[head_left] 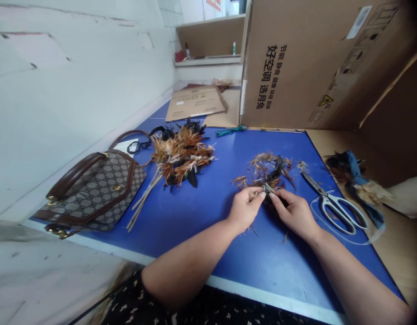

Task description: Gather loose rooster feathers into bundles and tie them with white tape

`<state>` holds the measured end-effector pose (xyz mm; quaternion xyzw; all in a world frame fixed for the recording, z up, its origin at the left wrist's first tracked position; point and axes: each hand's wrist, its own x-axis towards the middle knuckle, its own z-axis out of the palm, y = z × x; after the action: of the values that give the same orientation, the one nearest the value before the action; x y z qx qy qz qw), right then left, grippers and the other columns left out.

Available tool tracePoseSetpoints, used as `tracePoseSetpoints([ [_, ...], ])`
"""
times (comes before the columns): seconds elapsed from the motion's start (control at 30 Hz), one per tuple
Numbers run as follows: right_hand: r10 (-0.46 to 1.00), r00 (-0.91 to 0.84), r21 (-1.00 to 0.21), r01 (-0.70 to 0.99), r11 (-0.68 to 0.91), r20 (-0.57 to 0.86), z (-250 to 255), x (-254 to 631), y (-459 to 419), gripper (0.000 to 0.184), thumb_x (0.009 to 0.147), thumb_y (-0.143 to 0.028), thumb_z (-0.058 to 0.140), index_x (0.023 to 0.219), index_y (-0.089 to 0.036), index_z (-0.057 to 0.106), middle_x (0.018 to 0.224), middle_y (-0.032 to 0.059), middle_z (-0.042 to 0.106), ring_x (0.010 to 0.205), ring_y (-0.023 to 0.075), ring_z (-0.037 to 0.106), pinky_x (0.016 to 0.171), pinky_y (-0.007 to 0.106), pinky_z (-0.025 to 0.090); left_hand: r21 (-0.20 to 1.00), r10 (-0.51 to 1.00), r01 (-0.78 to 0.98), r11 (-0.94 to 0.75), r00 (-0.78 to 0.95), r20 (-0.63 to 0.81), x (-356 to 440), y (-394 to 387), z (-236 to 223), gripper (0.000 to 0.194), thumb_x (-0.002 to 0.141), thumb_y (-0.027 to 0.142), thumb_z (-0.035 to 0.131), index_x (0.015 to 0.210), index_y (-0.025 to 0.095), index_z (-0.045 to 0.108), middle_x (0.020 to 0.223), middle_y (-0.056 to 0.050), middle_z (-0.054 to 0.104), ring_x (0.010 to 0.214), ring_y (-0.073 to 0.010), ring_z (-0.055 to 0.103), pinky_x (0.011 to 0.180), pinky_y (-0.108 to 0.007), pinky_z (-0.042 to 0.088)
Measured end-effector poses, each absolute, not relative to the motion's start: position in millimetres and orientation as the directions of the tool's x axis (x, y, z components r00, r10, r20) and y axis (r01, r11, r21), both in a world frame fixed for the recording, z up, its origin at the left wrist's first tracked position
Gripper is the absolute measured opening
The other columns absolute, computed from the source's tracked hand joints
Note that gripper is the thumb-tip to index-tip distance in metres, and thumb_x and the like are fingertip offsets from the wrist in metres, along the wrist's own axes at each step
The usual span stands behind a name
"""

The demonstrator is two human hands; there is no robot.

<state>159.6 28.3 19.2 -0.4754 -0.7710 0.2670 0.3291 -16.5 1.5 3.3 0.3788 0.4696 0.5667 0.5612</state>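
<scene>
My left hand (245,208) and my right hand (293,211) meet over the blue table (201,221). Thumbs and fingers of both are pinched on a small bunch of dark feathers (268,188), whose lower part my fingers hide. Just beyond them lies a loose pile of brown feathers (262,161) with pale fluff and trimmings. To the right of my right hand rest large scissors (334,205), their blades slightly apart and pointing away from me. A clear thin strip (318,219) curls around the scissor handles.
Brown and black feather bunches (183,155) on thin sticks (142,201) lie left of centre. A patterned handbag (96,192) stands at the left. Flat cardboard (195,103) and a large carton (296,67) stand behind. More feathers with blue cloth (355,174) lie right.
</scene>
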Motion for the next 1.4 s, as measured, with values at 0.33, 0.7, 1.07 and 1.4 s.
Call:
tracePoseSetpoints([
  [0.33,0.91,-0.295,-0.68,0.606,0.413,0.29,13,159,28,0.031,0.105,-0.05,0.053,0.099,-0.025,0.071,0.084,0.005,0.075,0.071,0.0229,0.067,0.072,0.036,0.051,0.991,0.997,-0.135,0.023,-0.064,-0.032,-22,2,3,0.045,0.093,0.06,0.068,0.078,0.019,0.056,0.058,0.007,0.041,0.054,-0.0084,0.034,0.053,-0.023,0.03],
  [0.7,0.935,-0.176,-0.64,0.689,0.34,0.308,13,166,31,0.036,0.105,-0.053,0.053,0.094,-0.023,0.069,0.075,0.0039,0.07,0.066,0.0214,0.064,0.067,0.034,0.047,0.882,0.984,-0.471,-0.011,-0.163,-0.075,-29,3,12,0.048,0.092,0.063,0.07,0.086,0.016,0.063,0.064,0.005,0.044,0.053,-0.006,0.039,0.049,-0.018,0.032],
  [1.07,0.894,-0.113,-0.657,0.639,0.399,0.433,16,164,31,0.03,0.104,-0.046,0.058,0.096,-0.021,0.073,0.076,0.0029,0.073,0.064,0.0184,0.064,0.066,0.03,0.051,0.828,0.992,-0.552,0.099,-0.007,-0.123,-21,-6,17,0.047,0.089,0.061,0.076,0.091,0.018,0.058,0.062,0.009,0.036,0.048,-0.0043,0.032,0.044,-0.017,0.028],
  [1.4,0.873,-0.23,-0.699,0.527,0.484,0.431,14,161,29,0.025,0.105,-0.042,0.059,0.1,-0.021,0.072,0.09,0.0061,0.075,0.08,0.0215,0.069,0.078,0.034,0.055,0.884,0.984,-0.45,0.13,-0.049,-0.17,-21,-9,17,0.051,0.078,0.06,0.086,0.092,0.02,0.059,0.051,0.011,0.042,0.04,-0.0048,0.033,0.04,-0.019,0.025],
])
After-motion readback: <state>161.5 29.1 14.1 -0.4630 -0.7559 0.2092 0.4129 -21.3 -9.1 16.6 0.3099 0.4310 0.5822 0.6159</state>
